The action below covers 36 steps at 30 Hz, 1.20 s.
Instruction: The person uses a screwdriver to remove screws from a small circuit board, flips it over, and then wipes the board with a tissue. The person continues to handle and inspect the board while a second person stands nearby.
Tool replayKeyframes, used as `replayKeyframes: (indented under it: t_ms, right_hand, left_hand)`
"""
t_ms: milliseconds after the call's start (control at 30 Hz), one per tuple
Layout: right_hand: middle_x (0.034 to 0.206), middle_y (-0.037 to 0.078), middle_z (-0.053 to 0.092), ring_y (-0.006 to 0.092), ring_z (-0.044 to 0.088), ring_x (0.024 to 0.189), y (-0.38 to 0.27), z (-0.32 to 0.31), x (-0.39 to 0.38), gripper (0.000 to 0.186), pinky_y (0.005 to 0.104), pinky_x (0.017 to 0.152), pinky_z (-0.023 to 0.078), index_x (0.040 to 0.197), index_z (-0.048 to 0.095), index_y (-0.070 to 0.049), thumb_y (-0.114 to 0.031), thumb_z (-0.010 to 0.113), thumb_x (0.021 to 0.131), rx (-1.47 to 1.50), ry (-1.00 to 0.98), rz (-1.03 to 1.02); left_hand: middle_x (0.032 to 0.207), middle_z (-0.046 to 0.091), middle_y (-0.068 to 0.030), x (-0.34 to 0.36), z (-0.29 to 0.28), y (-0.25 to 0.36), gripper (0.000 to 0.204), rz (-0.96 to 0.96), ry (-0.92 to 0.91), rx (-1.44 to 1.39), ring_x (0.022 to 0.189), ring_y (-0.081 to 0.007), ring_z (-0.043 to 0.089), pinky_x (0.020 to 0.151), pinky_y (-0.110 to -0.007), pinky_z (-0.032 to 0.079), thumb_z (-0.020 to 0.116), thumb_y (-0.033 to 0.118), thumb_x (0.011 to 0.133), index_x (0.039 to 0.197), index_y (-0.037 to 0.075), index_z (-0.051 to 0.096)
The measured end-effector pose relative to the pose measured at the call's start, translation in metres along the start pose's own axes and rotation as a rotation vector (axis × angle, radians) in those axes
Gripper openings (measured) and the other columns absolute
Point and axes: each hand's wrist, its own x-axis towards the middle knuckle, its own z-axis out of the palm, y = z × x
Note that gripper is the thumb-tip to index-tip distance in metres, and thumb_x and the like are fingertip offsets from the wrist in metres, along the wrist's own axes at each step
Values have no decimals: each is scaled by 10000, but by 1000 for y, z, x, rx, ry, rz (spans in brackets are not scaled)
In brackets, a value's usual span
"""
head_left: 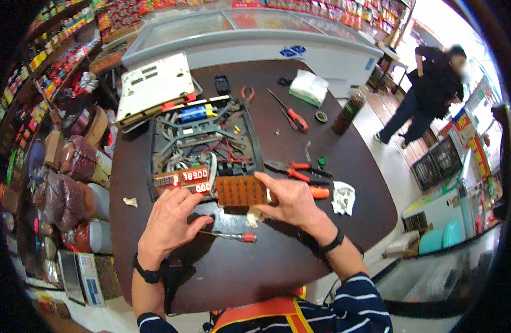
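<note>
My right hand [297, 202] grips the right edge of a brown circuit board [241, 191] with rows of small dark parts, index finger at its top corner, thumb below. To its left is a display board [182, 177] with lit red digits, at the near edge of an opened scale body [202, 136] full of wires and metal arms. My left hand [175, 219] rests its fingers at that display board's lower edge. Its thumb is spread apart, close to a screwdriver [233, 236] with a red-ended handle lying on the table. The left fingertips are partly hidden.
Pliers [297, 171], a red screwdriver [294, 119], small pliers [247, 93], a bottle [348, 112], a white packet [308, 87] and crumpled tissue [343, 198] lie around the dark table [283, 255]. A white cover [155, 86] sits behind left. A person [433, 83] stands at far right.
</note>
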Motion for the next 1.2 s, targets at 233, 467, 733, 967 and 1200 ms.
replayKeyframes:
  t_ms: [233, 467, 733, 967, 1200]
  right_hand:
    - [1004, 152, 787, 376, 784, 898, 11, -12, 13, 872, 479, 720, 607, 1540, 558, -93, -304, 958, 796, -10, -126, 17]
    - [851, 81, 721, 296, 739, 739, 3, -15, 28, 882, 427, 657, 573, 1553, 583, -122, -269, 985, 781, 15, -41, -21]
    - [901, 115, 737, 340, 745, 784, 0, -26, 31, 852, 458, 677, 582, 1532, 583, -115, -264, 975, 789, -4, -55, 4]
    - [959, 145, 761, 341, 777, 847, -21, -22, 27, 875, 456, 697, 597, 1536, 578, -94, -263, 978, 777, -17, -51, -5]
    - [770, 48, 694, 249, 717, 688, -23, -15, 31, 861, 384, 635, 570, 1534, 631, -132, -308, 1002, 777, 16, -43, 63]
  left_hand:
    - [1216, 709, -154, -51, 77, 57, 480, 309, -421, -162, 1156, -356, 693, 988, -479, 546, 842, 378, 940, 1262, 45, 715]
    - [1667, 524, -223, -11, 160, 144, 787, 602, -392, -81, 1595, -390, 435, 1294, -576, 342, 621, 582, 1066, 1560, -29, 568]
    - [1732, 458, -252, 11, 179, 169, 892, 542, -554, -16, 1641, -396, 379, 1342, -590, 255, 618, 647, 1043, 1608, -40, 549]
    - [1436, 655, -246, 21, 143, 147, 773, 364, -216, 2, 1406, -427, 561, 1220, -577, 391, 817, 487, 901, 1441, -44, 660]
    - [1107, 714, -115, 6, 143, 84, 232, 186, -65, 231, 1027, -286, 648, 890, -427, 471, 723, 256, 948, 1064, 63, 779]
